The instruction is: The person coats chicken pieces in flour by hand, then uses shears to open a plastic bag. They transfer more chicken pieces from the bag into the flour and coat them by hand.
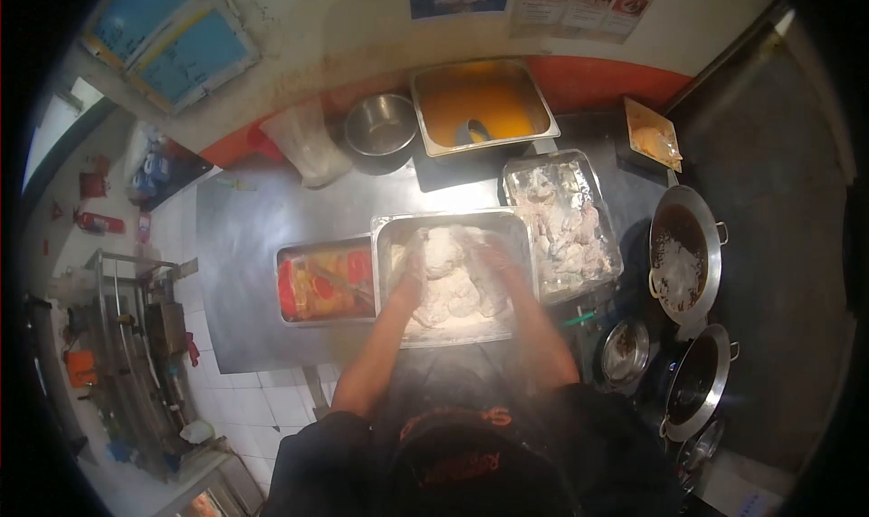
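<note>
A deep steel pan (381, 245) of white flour (489, 325) sits in front of me. Several thickly floured pieces (444, 253) are heaped in its middle, probably chicken. My left hand (413, 271) is inside the pan, against the left side of the heap. On the opposite side, my right hand (496, 265) touches the heap's right edge. Both hands are coated white, and their fingers blend into the flour, so I cannot make out their grip. Right of the pan, a foil-lined tray (601, 175) holds several more floured pieces.
A container of red and yellow contents (317, 284) adjoins the pan's left side. Behind stand a steel bowl (380, 126), a plastic bag (308, 146) and an orange-liquid pan (489, 100). Two woks of dark liquid, one (679, 223) foaming and one (695, 377) nearer, stand at right.
</note>
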`<state>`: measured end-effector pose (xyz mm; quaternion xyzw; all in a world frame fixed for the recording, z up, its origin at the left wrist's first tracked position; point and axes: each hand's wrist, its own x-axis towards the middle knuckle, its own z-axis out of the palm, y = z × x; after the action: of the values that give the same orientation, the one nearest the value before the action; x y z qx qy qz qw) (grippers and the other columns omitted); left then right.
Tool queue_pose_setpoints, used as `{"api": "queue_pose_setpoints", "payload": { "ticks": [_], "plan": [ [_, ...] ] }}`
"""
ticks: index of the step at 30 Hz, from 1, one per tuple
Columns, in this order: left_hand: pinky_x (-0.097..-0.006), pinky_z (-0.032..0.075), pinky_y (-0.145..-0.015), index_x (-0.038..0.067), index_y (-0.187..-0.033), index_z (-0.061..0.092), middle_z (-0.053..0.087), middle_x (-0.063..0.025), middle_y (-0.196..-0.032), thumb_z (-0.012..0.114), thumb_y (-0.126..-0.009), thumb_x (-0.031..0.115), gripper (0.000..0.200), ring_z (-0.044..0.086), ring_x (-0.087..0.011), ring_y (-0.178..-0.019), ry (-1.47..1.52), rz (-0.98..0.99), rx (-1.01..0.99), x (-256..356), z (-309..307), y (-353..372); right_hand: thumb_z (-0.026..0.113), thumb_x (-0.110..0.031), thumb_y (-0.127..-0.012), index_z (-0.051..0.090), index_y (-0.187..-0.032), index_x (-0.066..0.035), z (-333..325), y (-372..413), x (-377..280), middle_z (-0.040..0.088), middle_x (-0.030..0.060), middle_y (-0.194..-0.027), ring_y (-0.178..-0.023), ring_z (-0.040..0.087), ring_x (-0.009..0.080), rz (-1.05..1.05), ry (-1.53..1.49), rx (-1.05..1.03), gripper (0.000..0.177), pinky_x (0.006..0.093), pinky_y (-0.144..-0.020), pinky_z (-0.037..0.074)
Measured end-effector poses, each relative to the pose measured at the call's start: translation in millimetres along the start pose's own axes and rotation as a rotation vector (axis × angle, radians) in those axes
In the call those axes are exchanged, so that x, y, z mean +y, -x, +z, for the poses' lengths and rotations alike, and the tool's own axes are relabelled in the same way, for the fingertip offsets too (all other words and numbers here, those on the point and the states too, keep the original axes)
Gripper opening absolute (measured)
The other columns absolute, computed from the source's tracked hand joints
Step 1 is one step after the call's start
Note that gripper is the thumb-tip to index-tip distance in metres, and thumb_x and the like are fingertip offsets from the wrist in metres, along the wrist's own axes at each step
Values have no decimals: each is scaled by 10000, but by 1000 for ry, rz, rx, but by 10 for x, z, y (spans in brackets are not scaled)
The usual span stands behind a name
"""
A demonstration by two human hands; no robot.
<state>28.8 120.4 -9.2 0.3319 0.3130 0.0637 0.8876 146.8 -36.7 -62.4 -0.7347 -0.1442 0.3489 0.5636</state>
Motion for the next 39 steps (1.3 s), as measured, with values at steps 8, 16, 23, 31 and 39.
{"api": "queue_pose_setpoints", "payload": {
  "ticks": [8, 16, 23, 31, 39],
  "plan": [
    [-321, 495, -738, 92, -1074, 565, 596, -48, -954, 649, -797, 187, 304, 581, -150, -880, -518, 238, 11, -378, -925, -313, 566, -372, -853, 609, -931, 10, -208, 353, -37, 609, 199, -916, -985, 589, 230, 45, -250, 160, 391, 356, -791, 467],
    [-282, 506, -619, 50, -1014, 560, 625, -54, -914, 631, -845, 180, 225, 604, -158, -762, -543, 209, 67, 201, -155, 241, 587, -174, -859, 489, -1168, -34, -517, 284, 550, 560, 86, -1030, -850, 565, 169, -216, -153, 72, 353, 299, -730, 466],
    [-279, 505, -696, 12, -1047, 554, 629, -62, -928, 576, -872, 160, 230, 615, -165, -814, -139, 50, 65, 97, -241, 279, 595, -222, -848, 537, -1096, -18, -338, 386, 415, 593, 136, -991, -869, 586, 178, -265, -85, -91, 326, 292, -716, 469],
    [-310, 480, -807, 10, -1053, 603, 656, -94, -953, 674, -749, 107, 327, 622, -193, -886, -978, 344, -70, 27, -531, 274, 621, -282, -828, 616, -980, -24, 269, 711, -568, 615, 149, -852, -809, 601, 216, -311, 282, 256, 300, 318, -690, 478],
    [-333, 480, -806, 24, -1038, 636, 663, -137, -990, 637, -769, 153, 298, 631, -240, -901, -1238, 466, 305, -100, -901, 210, 632, -259, -814, 630, -976, -34, -41, 919, -1169, 594, 127, -860, -836, 577, 271, -788, 1205, 85, 277, 366, -728, 468]
  ]
}}
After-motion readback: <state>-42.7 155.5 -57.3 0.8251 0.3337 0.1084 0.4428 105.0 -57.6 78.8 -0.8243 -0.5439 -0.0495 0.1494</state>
